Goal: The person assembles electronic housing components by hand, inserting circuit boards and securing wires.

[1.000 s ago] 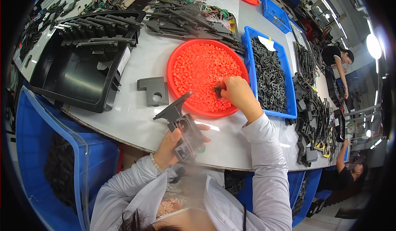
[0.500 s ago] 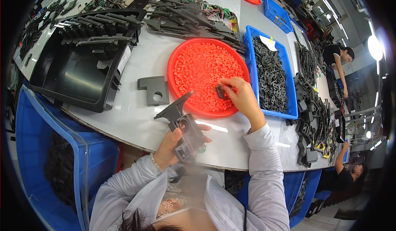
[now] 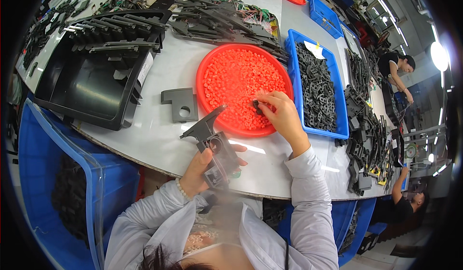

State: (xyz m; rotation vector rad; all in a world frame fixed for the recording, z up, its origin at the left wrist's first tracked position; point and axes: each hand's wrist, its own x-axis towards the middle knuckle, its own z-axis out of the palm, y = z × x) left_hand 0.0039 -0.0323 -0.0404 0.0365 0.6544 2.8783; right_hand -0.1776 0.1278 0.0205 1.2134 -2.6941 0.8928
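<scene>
My left hand (image 3: pixel 198 169) is closed around a dark grey plastic housing (image 3: pixel 219 156) with a round opening and a long angled arm, held above the table's front edge. Over the red round tray (image 3: pixel 199 90) full of small red-orange plastic parts (image 3: pixel 236 79), my right hand (image 3: pixel 283 113) pinches a small black plastic part (image 3: pixel 257 107). Its fingertips hide some of that part. On the table left of the tray lies a flat grey plastic piece (image 3: pixel 179 105) with a round hole, touched by neither hand.
A blue bin (image 3: pixel 344 120) of black parts stands right of the tray. At left is a large black tray (image 3: pixel 89 87) with long strips on it. Dark strips and wires (image 3: pixel 222 21) pile up behind. A blue crate (image 3: pixel 87 159) stands below the table's left edge. Two people work at far right.
The small black part has turned slightly in my right fingers, and less of it shows. My left hand and the housing have stayed nearly still. A person's arm at far right has shifted.
</scene>
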